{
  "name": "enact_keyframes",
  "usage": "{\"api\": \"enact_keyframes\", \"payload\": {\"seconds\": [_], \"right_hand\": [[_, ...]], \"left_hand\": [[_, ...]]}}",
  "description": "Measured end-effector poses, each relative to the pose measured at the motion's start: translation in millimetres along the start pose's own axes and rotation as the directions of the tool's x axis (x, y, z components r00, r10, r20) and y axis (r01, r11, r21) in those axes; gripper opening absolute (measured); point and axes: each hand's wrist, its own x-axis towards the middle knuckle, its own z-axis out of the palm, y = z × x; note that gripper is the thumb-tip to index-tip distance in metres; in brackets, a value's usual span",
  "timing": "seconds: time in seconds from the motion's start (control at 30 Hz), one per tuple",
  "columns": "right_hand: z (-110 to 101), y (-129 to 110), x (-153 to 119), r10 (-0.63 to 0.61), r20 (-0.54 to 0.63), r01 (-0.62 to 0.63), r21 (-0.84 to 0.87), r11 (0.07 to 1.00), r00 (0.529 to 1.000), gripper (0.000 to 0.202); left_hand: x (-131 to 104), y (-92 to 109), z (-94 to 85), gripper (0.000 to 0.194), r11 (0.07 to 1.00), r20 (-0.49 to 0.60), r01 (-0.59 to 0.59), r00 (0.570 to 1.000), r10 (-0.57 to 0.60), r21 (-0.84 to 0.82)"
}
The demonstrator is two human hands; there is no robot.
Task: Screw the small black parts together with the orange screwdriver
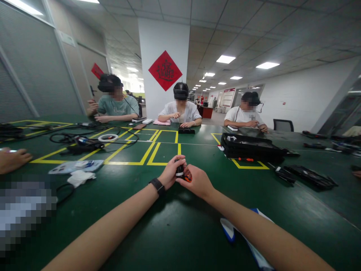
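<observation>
In the middle of the table my left hand (168,174), with a black watch (158,186) on its wrist, is closed around a small black cylinder with a pale band (179,171). My right hand (199,183) meets it from the other side, thumb and fingers bent together. Between my right fingers shows an orange and black piece (187,179); whether it belongs to the cylinder I cannot tell. Both hands are just above the green table (169,233), and the fingers hide most of what they hold.
A black open case (251,146) and dark tools (310,177) lie to the right. Cables, a white ring (108,138) and a crumpled tissue (81,178) are on the left. A blue and white packet (261,248) sits by my right forearm. Several people sit around the table.
</observation>
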Motion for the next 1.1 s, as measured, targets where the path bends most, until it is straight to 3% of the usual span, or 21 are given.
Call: {"api": "enact_keyframes", "payload": {"seconds": [0.13,0.23,0.37,0.57,0.67,0.77,0.87,1.0,1.1], "right_hand": [[12.0,0.0,-0.5,0.146,-0.064,-0.118,0.325,0.938,0.987,0.036],[13.0,1.2,0.8,0.156,-0.091,-0.107,0.406,0.907,0.983,0.037],[9.7,5.8,1.4,0.173,-0.079,-0.131,0.374,0.918,0.982,0.032],[13.9,31.5,6.5,0.284,-0.058,-0.222,0.482,0.847,0.957,0.04],[17.7,49.1,10.7,0.346,-0.031,-0.258,0.605,0.753,0.938,0.054],[19.4,60.3,13.0,0.381,0.01,-0.28,0.697,0.66,0.924,0.05],[19.0,61.8,14.1,0.423,0.043,-0.314,0.739,0.596,0.905,0.042],[16.1,62.8,17.2,0.457,0.084,-0.338,0.79,0.511,0.886,0.055],[7.7,73.9,19.7,0.488,0.199,-0.451,0.753,0.479,0.85,0.052]], "left_hand": [[-5.5,-3.6,10.9,0.033,0.999,0.019,-0.008,1.0,0.009,-0.053],[-4.7,-1.2,9.1,0.033,0.999,0.038,-0.033,0.999,0.034,-0.04],[5.6,3.6,-10.1,0.031,0.989,-0.079,-0.136,0.987,0.14,0.06],[17.9,1.4,-45.6,0.029,0.875,-0.163,-0.143,0.956,0.242,0.463],[15.1,-1.4,-42.6,0.023,0.719,-0.035,-0.18,0.961,0.273,0.672],[8.6,-2.0,-31.7,0.021,0.504,0.125,-0.28,0.939,0.32,0.817],[1.6,-0.2,-21.9,0.022,0.33,0.229,-0.344,0.912,0.339,0.879],[-5.7,2.5,-11.7,0.024,0.041,0.391,-0.417,0.877,0.279,0.908],[-8.1,1.6,-6.6,0.021,-0.068,0.476,-0.474,0.852,0.219,0.878]]}}
